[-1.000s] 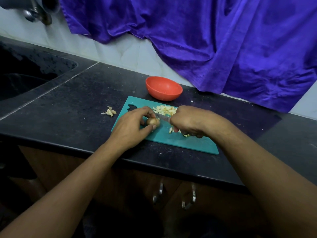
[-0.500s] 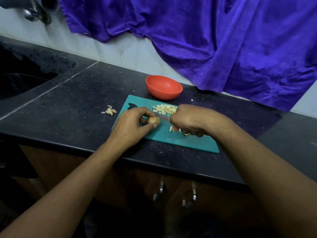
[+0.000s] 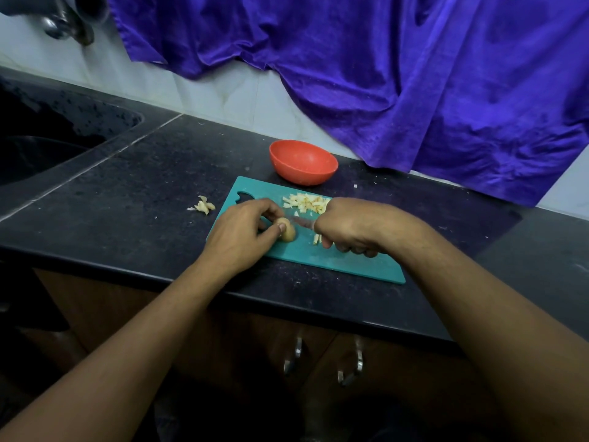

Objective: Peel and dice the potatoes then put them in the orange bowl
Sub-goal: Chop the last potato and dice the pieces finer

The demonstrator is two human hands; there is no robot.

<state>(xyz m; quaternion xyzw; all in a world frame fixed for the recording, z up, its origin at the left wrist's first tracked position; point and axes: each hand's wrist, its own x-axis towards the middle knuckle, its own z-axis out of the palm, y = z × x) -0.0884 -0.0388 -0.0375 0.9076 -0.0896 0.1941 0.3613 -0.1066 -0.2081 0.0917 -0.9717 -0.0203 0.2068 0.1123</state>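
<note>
Nearest me, two metal cabinet handles [image 3: 298, 355] hang under the edge of the black counter [image 3: 127, 202]. On it lies one teal cutting board [image 3: 344, 263], and both my hands are over it. My left hand [image 3: 242, 231] pinches the single small potato [image 3: 287, 230] between thumb and fingertips and holds it down on the board. My right hand [image 3: 350, 226] is clenched round the handle of one knife [image 3: 301, 222]. The handle is hidden in the fist, and the blade points left, its tip at the potato. A few cut sticks [image 3: 317, 239] lie beside that fist, partly covered by it. Behind the hands, one pile of diced potato [image 3: 307, 202] lies on the board's far part. One small heap of peels [image 3: 204, 205] lies on the counter left of the board. Beyond, one orange bowl [image 3: 302, 161] stands just off the board's far edge. One purple cloth [image 3: 382, 74] drapes the wall, with one sink [image 3: 38, 154] and one tap [image 3: 63, 23] far left.
</note>
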